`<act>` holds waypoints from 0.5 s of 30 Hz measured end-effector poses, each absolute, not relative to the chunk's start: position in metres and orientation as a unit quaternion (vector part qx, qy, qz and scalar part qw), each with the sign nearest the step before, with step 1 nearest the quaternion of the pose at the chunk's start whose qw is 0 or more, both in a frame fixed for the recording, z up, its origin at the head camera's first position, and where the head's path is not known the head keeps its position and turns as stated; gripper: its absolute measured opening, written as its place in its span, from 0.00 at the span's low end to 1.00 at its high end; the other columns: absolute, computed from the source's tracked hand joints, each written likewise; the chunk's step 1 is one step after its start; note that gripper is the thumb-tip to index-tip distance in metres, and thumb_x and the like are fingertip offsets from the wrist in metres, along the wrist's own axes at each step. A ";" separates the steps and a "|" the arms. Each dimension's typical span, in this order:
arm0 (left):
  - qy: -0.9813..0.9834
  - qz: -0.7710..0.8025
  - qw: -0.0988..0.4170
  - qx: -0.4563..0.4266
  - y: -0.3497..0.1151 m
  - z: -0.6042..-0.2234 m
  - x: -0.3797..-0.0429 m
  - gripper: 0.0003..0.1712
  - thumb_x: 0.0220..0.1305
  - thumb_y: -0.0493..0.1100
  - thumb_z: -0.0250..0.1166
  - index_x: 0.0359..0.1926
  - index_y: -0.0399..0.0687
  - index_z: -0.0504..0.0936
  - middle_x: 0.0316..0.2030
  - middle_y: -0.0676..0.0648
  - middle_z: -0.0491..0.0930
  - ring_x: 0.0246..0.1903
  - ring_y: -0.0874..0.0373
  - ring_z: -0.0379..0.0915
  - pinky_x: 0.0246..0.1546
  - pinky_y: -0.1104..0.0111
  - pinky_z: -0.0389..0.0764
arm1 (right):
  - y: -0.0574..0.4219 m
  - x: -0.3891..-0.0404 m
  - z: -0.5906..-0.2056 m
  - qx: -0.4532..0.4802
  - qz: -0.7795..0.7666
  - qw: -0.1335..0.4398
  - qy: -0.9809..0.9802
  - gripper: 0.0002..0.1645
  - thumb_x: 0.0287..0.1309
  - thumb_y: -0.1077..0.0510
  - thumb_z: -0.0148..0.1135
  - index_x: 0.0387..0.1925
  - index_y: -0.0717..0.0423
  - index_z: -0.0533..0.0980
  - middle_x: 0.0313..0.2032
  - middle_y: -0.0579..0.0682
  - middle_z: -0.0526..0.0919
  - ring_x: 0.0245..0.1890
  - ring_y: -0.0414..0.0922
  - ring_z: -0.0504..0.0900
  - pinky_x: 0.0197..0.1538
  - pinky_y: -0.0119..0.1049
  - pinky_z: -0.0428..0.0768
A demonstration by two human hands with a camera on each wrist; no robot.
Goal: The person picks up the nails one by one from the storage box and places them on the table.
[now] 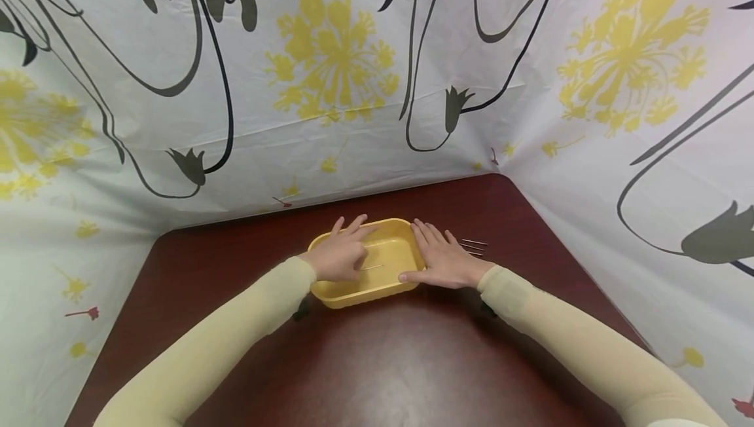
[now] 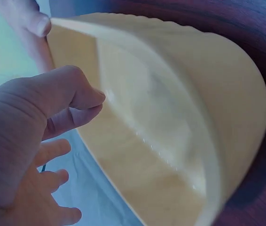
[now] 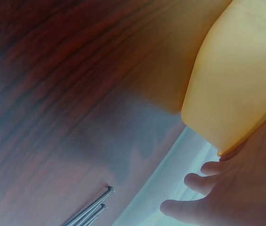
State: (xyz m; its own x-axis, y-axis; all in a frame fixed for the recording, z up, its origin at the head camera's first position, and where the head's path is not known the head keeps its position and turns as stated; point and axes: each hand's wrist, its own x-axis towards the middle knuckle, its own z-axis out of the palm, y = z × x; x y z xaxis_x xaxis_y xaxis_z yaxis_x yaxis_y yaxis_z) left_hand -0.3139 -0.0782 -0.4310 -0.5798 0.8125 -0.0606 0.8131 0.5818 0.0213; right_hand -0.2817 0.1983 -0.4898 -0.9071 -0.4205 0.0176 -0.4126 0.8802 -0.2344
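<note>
A yellow plastic tub (image 1: 353,297) sits on the dark red table. My left hand (image 1: 337,255) reaches over its left side, thumb and forefinger tips together and the other fingers spread. From that pinch a thin nail (image 1: 372,267) sticks out to the right, low inside the tub; in the left wrist view the nail is hidden. My right hand (image 1: 442,260) rests along the tub's right end with straight fingers, its thumb on the near rim. Its fingers (image 3: 184,212) show past the tub wall (image 3: 236,80) in the right wrist view.
Several metal nails (image 1: 473,250) lie side by side on the table just right of my right hand. The table (image 1: 377,368) runs back to a white patterned cloth (image 1: 365,171) that hangs behind and along both sides.
</note>
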 end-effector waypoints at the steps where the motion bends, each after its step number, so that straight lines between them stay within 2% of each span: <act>1: 0.890 0.000 0.032 0.455 -0.081 -0.429 -0.313 0.15 0.50 0.42 0.72 0.15 0.60 0.76 0.76 0.43 0.56 0.77 0.40 0.32 0.68 0.32 0.43 | 0.198 -0.282 -0.490 -0.214 -0.118 0.017 0.970 0.73 0.52 0.14 0.48 0.80 0.59 0.41 0.80 0.55 0.41 0.78 0.55 0.45 0.71 0.66 0.51; 7: 0.900 0.020 0.030 0.434 -0.104 -0.423 -0.311 0.15 0.49 0.42 0.71 0.15 0.61 0.75 0.77 0.44 0.53 0.77 0.41 0.27 0.68 0.32 0.37 | 0.199 -0.281 -0.491 -0.217 -0.119 0.013 0.969 0.74 0.51 0.12 0.45 0.80 0.59 0.41 0.79 0.56 0.42 0.77 0.57 0.46 0.70 0.67 0.51; 15: 0.916 0.034 0.028 0.400 -0.134 -0.416 -0.309 0.15 0.50 0.43 0.73 0.16 0.63 0.76 0.78 0.45 0.49 0.77 0.43 0.23 0.67 0.32 0.35 | 0.199 -0.281 -0.489 -0.221 -0.117 0.015 0.968 0.76 0.48 0.09 0.40 0.80 0.59 0.41 0.80 0.56 0.41 0.77 0.57 0.46 0.70 0.66 0.51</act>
